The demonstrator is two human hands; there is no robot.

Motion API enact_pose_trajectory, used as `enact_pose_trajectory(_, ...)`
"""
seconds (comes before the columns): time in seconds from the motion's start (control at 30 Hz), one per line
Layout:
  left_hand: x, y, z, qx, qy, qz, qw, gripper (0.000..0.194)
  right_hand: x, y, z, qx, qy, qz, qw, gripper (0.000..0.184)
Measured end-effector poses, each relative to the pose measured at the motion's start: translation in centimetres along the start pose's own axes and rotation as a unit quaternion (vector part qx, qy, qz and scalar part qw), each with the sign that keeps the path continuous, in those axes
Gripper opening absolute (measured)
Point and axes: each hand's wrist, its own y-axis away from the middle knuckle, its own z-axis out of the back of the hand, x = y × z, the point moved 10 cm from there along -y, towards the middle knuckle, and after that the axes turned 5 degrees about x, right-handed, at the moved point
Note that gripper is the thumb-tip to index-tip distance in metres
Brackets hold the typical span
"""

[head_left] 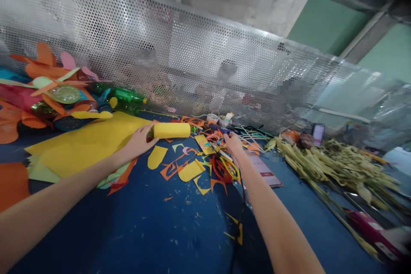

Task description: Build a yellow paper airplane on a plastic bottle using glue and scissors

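My left hand (143, 137) is closed around the base end of a bottle wrapped in yellow paper (172, 130), lying sideways above the table. Its green neck pokes out at the right end. My right hand (233, 143) is closed on a blue glue gun (220, 128), partly hidden by the fingers. A black cord (243, 197) trails down the table below that hand. Yellow rounded paper pieces (157, 157) and orange paper scraps (175, 167) lie between my hands. Red and yellow pipe-like strands (223, 169) are bunched beside my right wrist.
Yellow paper sheets (86, 141) lie under my left forearm. Green bottles (125, 94) and paper-petalled bottles (64, 94) are piled at the left. A perforated metal panel (105, 25) borders the blue table (144, 227). Dried husks (337, 162) and a printed card (265, 171) lie rightward.
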Motion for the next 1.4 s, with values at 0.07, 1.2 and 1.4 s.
enact_pose_trajectory(0.07, -0.1, 0.1, 0.0, 0.000, 0.001, 0.002, 1.000, 0.059, 0.1, 0.1, 0.4, 0.003, -0.054, 0.008, 0.999, 0.030)
enact_pose_trajectory(1.2, -20.9, -10.2, -11.6, 0.189, 0.755, 0.124, 0.616, 0.029, 6.5, 7.9, 6.3, 0.057, -0.503, 0.140, 0.851, 0.031)
enact_pose_trajectory(1.4, -21.2, -10.7, -12.5, 0.177, 0.779, 0.124, 0.588, 0.031, 6.7, 8.1, 6.9, 0.064, -0.510, 0.149, 0.845, 0.032)
